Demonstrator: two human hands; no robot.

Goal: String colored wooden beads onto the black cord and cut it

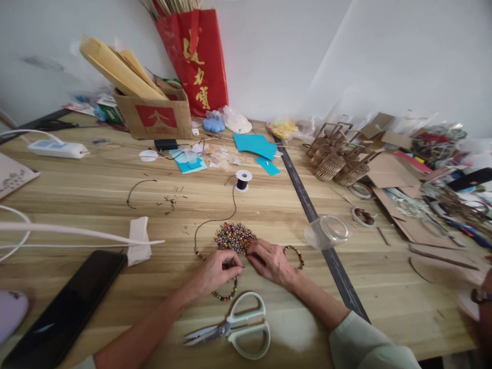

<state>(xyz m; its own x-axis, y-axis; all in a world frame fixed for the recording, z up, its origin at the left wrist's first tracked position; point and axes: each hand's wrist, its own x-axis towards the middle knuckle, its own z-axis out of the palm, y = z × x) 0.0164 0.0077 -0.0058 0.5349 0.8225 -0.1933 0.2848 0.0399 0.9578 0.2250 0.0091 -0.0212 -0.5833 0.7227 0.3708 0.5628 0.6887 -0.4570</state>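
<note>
My left hand is closed in a pinch on a thin black cord, whose short tip pokes out past the fingertips. Colourful beads are strung along this cord and hang in a curve below the hand. From the strung part the cord runs up to a white spool of black cord. My right hand rests at the right edge of a heap of loose multicoloured beads, fingers bent together; whatever they pinch is hidden. A beaded loop lies just right of that hand.
Scissors with pale handles lie in front of my hands. A black phone and folded tissue are at left. A clear round container stands right, near a dark strip. Another person's wrist with a watch shows far right.
</note>
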